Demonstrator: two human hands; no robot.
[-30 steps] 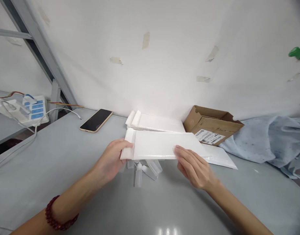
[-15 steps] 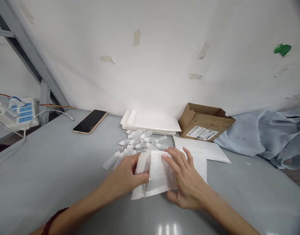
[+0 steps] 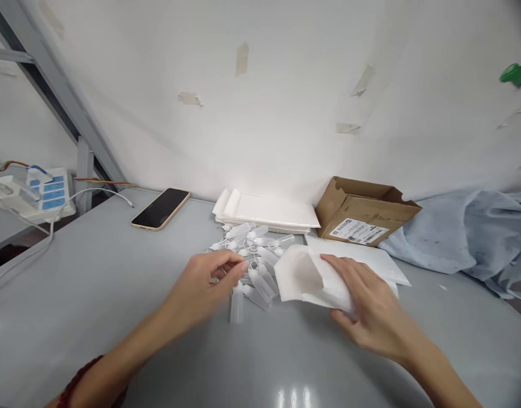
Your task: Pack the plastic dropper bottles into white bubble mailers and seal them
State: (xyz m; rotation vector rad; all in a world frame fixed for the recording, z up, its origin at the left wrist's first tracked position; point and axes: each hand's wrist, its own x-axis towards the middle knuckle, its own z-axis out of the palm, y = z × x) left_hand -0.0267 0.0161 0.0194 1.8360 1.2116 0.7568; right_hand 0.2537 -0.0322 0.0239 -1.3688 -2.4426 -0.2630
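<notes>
My right hand [image 3: 366,306] grips a white bubble mailer [image 3: 332,286], fingers over its top and thumb below. The mailer's mouth gapes toward the left, with the flap folded back. My left hand [image 3: 209,280] is at the left side of a pile of small clear plastic squeeze bottles [image 3: 260,280] with white caps. Its thumb and forefinger are pinched together among the caps; whether a bottle is between them is hard to make out. One bottle [image 3: 236,309] lies just below those fingertips.
Behind the pile lies a stack of white mailers [image 3: 269,212]. Beside it stand an open cardboard box [image 3: 366,212] and a blue-grey cloth [image 3: 460,232]. Flat mailers [image 3: 371,258] lie under the box's front. A phone [image 3: 162,208] and a power strip [image 3: 52,192] are at left.
My left hand has let go of the mailer and moved left to the bottles. The right hand has carried the mailer rightward and turned its open mouth to the left.
</notes>
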